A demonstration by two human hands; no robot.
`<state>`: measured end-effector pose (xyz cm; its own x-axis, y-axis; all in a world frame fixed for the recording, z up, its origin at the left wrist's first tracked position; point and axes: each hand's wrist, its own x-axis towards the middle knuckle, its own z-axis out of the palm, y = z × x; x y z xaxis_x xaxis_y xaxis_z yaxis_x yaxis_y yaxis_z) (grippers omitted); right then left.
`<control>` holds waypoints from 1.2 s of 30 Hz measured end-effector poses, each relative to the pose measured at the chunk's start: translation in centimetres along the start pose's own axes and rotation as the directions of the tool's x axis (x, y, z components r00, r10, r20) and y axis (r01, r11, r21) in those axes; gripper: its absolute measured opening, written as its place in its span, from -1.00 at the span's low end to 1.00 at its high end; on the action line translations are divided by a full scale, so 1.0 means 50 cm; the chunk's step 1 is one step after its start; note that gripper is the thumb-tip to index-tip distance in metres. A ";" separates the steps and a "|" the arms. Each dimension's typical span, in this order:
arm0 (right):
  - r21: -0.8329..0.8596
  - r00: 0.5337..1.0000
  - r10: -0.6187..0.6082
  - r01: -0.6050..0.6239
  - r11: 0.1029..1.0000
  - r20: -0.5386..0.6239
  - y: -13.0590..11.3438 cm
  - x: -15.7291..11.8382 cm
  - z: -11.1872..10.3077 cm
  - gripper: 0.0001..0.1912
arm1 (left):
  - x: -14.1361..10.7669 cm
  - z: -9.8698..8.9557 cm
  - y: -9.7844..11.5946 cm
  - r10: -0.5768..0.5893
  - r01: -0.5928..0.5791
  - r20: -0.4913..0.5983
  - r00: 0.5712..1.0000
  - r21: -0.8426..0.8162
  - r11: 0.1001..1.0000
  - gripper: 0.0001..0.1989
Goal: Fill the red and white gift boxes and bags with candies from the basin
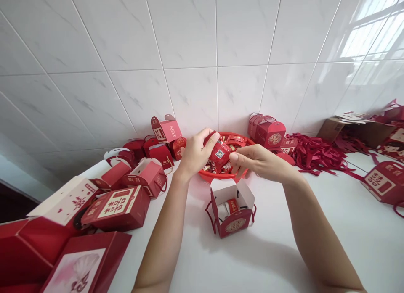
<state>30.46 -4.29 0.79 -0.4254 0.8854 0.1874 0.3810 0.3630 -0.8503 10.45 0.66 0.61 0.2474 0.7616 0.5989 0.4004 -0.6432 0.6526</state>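
My left hand (199,151) is closed around a shiny red candy packet (220,154) with a QR code on its face, above a red plastic basket (205,176) of wrapped sweets. On the packet's right side, my right hand (260,162) has its fingers loosely curved and apart, the thumb tip close to the packet's edge; whether it touches is unclear. Below both hands, an open red gift box (235,228) with white inner flaps and dark red cord handles stands on the white table. Inside it lie a red wrapped sweet (232,205) and a pale packet.
Many red gift boxes (118,207) crowd the left side, and others (269,133) stand behind the basket on the right. A heap of dark red ribbons (318,153) and a cardboard box (353,131) lie farther right. White wall tiles (189,91) rise behind.
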 end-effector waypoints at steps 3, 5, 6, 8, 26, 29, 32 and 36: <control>-0.030 0.998 0.031 -0.033 0.999 -0.050 0.001 0.001 0.000 -0.51 | -0.003 0.007 0.007 0.068 -0.071 -0.063 0.996 -0.042 0.997 -0.68; -0.029 0.998 0.031 -0.033 0.999 -0.063 0.003 0.002 -0.002 -0.53 | -0.005 0.013 0.010 0.087 -0.096 -0.077 0.993 -0.120 0.988 -0.67; -0.010 0.998 0.027 -0.027 1.000 -0.058 0.004 0.002 -0.002 -0.55 | -0.006 0.016 0.012 0.091 -0.103 -0.081 0.993 -0.154 0.983 -0.66; 0.052 1.000 0.012 -0.011 0.999 -0.029 0.005 0.002 -0.004 -0.60 | -0.006 0.021 0.015 0.082 -0.098 -0.082 0.993 -0.212 0.972 -0.63; -0.193 0.825 -0.357 0.301 0.934 -0.438 0.024 0.003 -0.011 -0.47 | -0.004 -0.008 0.020 -0.185 0.370 0.356 0.916 -0.574 0.731 -0.30; 0.006 0.900 -0.306 0.324 0.946 -0.310 0.014 -0.009 -0.020 -0.40 | -0.006 -0.004 0.021 -0.156 0.288 0.262 0.952 -0.600 0.747 -0.27; 0.177 0.935 -0.234 0.286 0.942 -0.266 0.002 -0.019 -0.027 -0.34 | -0.008 -0.002 0.024 -0.166 0.267 0.223 0.961 -0.584 0.766 -0.21; 0.205 0.923 -0.156 0.239 0.949 -0.351 0.000 -0.014 -0.028 -0.52 | -0.011 0.004 0.027 -0.167 0.270 0.232 0.958 -0.548 0.791 -0.20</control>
<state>31.90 -4.48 1.33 -0.1643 0.8626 0.4784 0.0916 0.4963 -0.8633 11.06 -0.61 1.08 0.3745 0.8555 0.3575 -0.1000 -0.3460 0.9329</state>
